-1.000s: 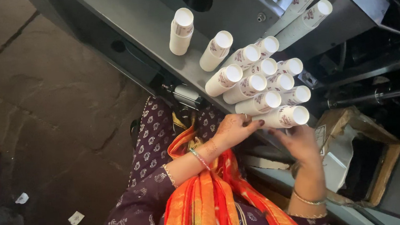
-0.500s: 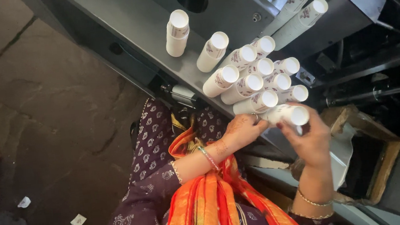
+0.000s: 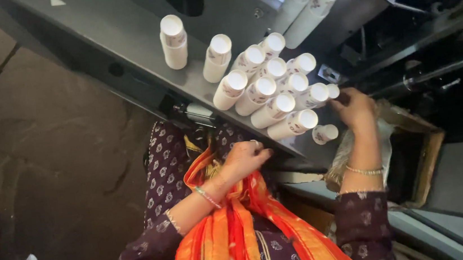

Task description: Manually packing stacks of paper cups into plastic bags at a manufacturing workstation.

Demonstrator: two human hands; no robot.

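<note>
Several white cylindrical bottles (image 3: 264, 90) with printed labels stand packed together on a grey metal table (image 3: 121, 41). My right hand (image 3: 357, 111) reaches to the right edge of the cluster, its fingertips closed on a small white bottle (image 3: 332, 91). Another white bottle (image 3: 325, 133) stands alone just below that hand, near the table's front edge. My left hand (image 3: 247, 158) hovers over my lap below the table edge, fingers curled in with nothing in them. An orange scarf (image 3: 236, 237) hangs over my patterned purple sleeves.
Two separate bottles (image 3: 174, 41) stand left of the cluster. Two more (image 3: 310, 6) lie on a machine part at the top right. A cardboard box (image 3: 414, 152) with a plastic liner sits to the right under the table. Stone floor (image 3: 45, 136) lies to the left.
My right hand has moved up from the front edge to the cluster's right side, leaving one bottle standing alone. My left hand has drawn back from the bottles toward my lap.
</note>
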